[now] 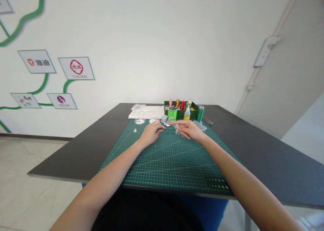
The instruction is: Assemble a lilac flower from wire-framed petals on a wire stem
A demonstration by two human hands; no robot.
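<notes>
My left hand is over the far part of the green cutting mat, its fingers closed on one end of a thin dark rod. The rod stretches level toward my right hand. There the index finger points left, while the thumb and other fingers are bent together near the rod's other end. Whether they grip it is too small to tell. A small clear, shiny piece shows just under the right fingers. A small white flower-like piece on a stem lies on the mat left of my left hand.
Behind the hands stand a green can with dark-handled tools, a glue bottle, a green tube and a dark green box of coloured spools. White sheets, a shallow dish, a clear case and scissors lie around.
</notes>
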